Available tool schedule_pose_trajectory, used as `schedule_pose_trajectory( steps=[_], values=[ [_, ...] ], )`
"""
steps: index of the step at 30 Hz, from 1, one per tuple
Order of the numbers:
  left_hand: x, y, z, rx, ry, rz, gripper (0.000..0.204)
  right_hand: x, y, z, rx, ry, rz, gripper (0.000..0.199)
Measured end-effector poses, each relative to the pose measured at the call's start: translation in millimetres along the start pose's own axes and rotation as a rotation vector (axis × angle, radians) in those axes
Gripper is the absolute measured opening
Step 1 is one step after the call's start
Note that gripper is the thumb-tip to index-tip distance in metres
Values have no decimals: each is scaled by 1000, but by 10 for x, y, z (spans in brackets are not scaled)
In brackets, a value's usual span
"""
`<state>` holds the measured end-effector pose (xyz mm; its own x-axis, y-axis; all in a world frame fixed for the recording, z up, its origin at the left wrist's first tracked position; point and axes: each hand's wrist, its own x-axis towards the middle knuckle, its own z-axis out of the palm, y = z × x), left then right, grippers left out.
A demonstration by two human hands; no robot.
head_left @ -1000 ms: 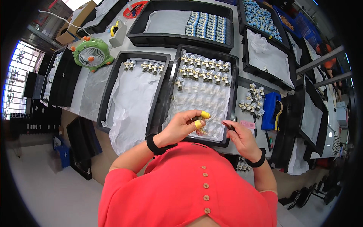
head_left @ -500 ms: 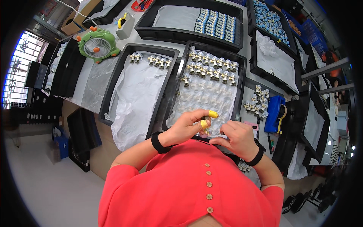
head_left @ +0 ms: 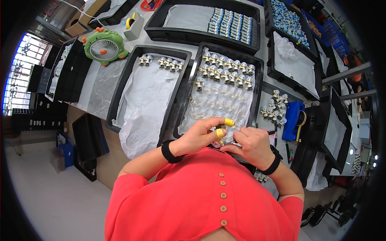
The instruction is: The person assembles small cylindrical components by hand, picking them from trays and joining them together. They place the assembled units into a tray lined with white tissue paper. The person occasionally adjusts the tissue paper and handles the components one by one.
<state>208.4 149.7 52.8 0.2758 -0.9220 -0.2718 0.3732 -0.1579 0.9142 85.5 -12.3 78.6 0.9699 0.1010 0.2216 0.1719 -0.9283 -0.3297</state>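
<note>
My left hand (head_left: 201,135), with yellow finger covers on two fingertips, pinches a small part at the near edge of a black tray (head_left: 257,84). My right hand (head_left: 251,143) meets it there, fingers closed on a thin dark tool whose tip touches the part. The part itself is mostly hidden between the fingers. That tray is lined with clear wrap and has rows of small metal fittings (head_left: 226,71) at its far end. A second black tray (head_left: 120,90) to the left, lined with white paper, holds one row of fittings (head_left: 161,62).
A green desk fan (head_left: 103,46) and a tape dispenser (head_left: 133,23) stand at the far left. Loose fittings (head_left: 274,107) and a blue tape dispenser (head_left: 294,119) lie right of the tray. More black trays with blue-white parts (head_left: 233,25) lie farther back.
The hands have come together at the near edge of the tray; the right hand moved left to meet the left. The view has shifted slightly.
</note>
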Motion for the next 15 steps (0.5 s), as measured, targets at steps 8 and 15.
schedule_pose_trajectory(
  steps=[8,15],
  values=[
    [7,-12,6,51,6,45,31,-6,-7,-34,-2,-15,1,44],
    [11,-22,-3,113,9,110,31,15,-15,-44,4,-12,13,45]
  ],
)
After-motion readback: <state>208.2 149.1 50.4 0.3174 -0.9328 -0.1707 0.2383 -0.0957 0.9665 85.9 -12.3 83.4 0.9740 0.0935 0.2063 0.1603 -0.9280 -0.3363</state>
